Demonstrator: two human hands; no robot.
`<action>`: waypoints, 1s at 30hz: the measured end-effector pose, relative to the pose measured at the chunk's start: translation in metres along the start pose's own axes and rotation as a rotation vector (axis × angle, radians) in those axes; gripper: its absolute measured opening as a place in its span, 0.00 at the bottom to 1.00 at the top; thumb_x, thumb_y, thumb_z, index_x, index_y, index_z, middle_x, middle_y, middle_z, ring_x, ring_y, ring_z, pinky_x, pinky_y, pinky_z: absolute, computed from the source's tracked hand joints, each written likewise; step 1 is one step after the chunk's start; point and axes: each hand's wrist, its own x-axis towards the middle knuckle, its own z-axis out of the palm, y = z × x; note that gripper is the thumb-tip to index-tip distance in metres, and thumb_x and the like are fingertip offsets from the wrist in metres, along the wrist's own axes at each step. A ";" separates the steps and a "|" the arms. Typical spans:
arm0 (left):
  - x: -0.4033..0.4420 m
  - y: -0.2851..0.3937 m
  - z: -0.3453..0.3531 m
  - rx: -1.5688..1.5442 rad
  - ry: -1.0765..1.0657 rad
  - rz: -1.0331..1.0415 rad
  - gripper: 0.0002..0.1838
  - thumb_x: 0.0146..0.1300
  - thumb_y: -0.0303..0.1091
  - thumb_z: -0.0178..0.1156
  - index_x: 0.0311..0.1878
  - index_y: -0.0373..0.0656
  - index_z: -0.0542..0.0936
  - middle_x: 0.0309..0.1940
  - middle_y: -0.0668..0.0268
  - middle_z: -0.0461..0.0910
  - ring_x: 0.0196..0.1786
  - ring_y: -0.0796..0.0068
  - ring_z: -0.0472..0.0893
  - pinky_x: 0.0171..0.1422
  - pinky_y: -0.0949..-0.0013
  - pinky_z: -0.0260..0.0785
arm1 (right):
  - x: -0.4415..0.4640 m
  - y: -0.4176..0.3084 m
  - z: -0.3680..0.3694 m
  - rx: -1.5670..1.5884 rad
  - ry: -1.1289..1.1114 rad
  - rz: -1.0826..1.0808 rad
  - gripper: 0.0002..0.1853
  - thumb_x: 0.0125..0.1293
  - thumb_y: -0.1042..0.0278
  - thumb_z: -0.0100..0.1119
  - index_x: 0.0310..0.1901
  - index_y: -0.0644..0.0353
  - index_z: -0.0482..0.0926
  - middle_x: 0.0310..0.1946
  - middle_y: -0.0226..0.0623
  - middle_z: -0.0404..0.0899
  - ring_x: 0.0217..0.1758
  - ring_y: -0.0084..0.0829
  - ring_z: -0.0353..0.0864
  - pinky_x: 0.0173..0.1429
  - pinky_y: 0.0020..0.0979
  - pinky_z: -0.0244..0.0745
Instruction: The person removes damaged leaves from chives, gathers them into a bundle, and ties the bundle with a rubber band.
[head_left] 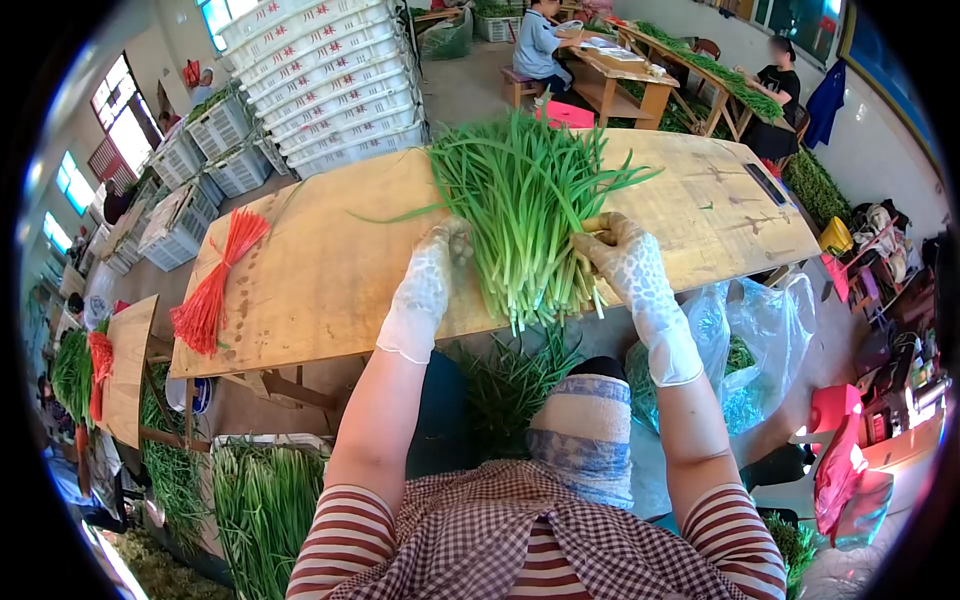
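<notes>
A large loose bunch of garlic chives (530, 215) lies on the wooden table in front of me, pale stalk ends toward me and green leaves pointing away. My left hand (437, 262), in a pale patterned glove with soiled fingers, is at the bunch's left edge. Its fingers are curled, and what they hold, if anything, is hidden. On the right edge, my right hand (622, 258), gloved alike, has thumb and fingers closed around some stalks. A few cut ends stick out past the table's near edge.
Red ties (225, 280) lie at the table's (330, 250) left; a phone (765, 184) lies far right. White crates (330, 80) are stacked behind. More greens (265, 515) stand low left. Plastic bags (765, 340) hang at right. Two people sit at far tables.
</notes>
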 end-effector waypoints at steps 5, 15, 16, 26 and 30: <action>-0.003 0.001 -0.002 0.007 0.102 0.017 0.06 0.65 0.34 0.56 0.33 0.46 0.76 0.15 0.74 0.67 0.16 0.83 0.65 0.20 0.80 0.58 | 0.009 0.000 0.002 0.054 -0.185 -0.048 0.17 0.61 0.59 0.62 0.45 0.64 0.82 0.33 0.46 0.85 0.37 0.39 0.85 0.43 0.35 0.78; 0.010 0.012 -0.023 -0.272 0.003 -0.169 0.06 0.67 0.37 0.54 0.38 0.47 0.78 0.15 0.79 0.63 0.16 0.84 0.62 0.19 0.79 0.55 | 0.038 0.106 -0.026 -0.822 -0.082 -0.281 0.14 0.62 0.58 0.59 0.43 0.57 0.84 0.38 0.46 0.82 0.43 0.48 0.81 0.46 0.43 0.76; 0.008 0.014 -0.022 -0.256 0.015 -0.174 0.06 0.68 0.37 0.54 0.39 0.47 0.77 0.15 0.80 0.62 0.17 0.84 0.62 0.19 0.78 0.54 | 0.041 0.108 -0.023 -0.905 -0.086 -0.319 0.12 0.61 0.59 0.59 0.40 0.56 0.84 0.35 0.45 0.81 0.41 0.48 0.81 0.44 0.43 0.76; 0.016 0.071 0.053 0.371 -0.189 -0.007 0.13 0.60 0.44 0.65 0.33 0.44 0.79 0.17 0.75 0.71 0.20 0.81 0.69 0.26 0.75 0.65 | 0.085 0.054 -0.003 -0.139 0.042 -0.521 0.08 0.61 0.70 0.62 0.40 0.64 0.83 0.33 0.42 0.82 0.36 0.35 0.82 0.42 0.32 0.76; -0.027 0.077 0.096 0.879 -0.233 0.325 0.21 0.46 0.45 0.75 0.33 0.37 0.82 0.24 0.61 0.83 0.29 0.72 0.79 0.36 0.67 0.72 | 0.069 0.017 0.017 -0.073 0.036 -0.587 0.09 0.58 0.73 0.65 0.39 0.65 0.82 0.32 0.45 0.81 0.35 0.37 0.81 0.42 0.33 0.75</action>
